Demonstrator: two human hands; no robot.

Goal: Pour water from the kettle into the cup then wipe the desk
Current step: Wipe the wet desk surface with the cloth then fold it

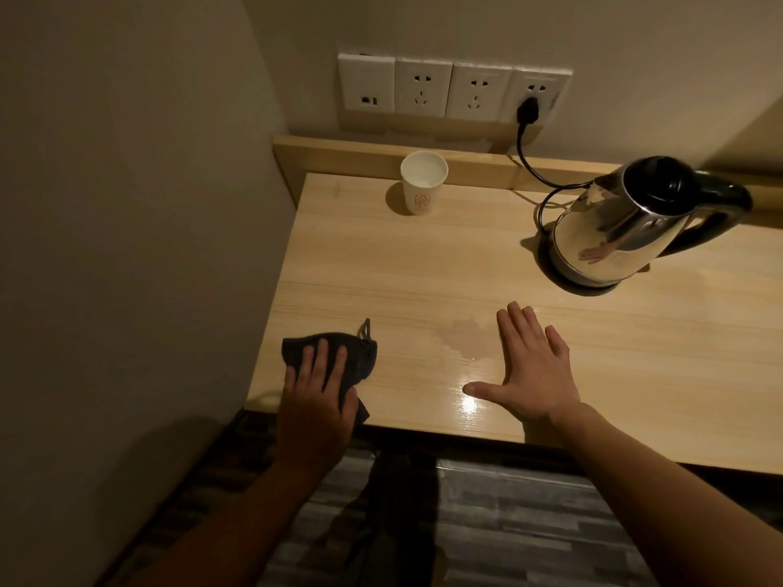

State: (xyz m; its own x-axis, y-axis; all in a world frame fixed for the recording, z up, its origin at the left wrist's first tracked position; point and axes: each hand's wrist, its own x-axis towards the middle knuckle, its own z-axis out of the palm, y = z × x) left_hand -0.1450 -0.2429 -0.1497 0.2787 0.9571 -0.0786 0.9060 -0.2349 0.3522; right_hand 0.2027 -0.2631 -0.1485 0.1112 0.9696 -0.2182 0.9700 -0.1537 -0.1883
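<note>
A white paper cup [423, 184] stands upright at the back left of the wooden desk [423, 264]. The steel kettle [627, 226] with a black lid and handle sits on its base at the back right. My left hand [315, 400] presses flat on a dark cloth [356, 353] near the desk's front left corner. My right hand [529, 366] lies flat on the desk with fingers spread, holding nothing. Between the two hands a faint damp patch [462, 336] marks the wood.
A row of wall sockets [453, 89] sits above the desk, with the kettle's black plug [654, 110] in the rightmost one and its cord looping down to the base. A wall runs along the desk's left side. Grey plank floor lies below the front edge.
</note>
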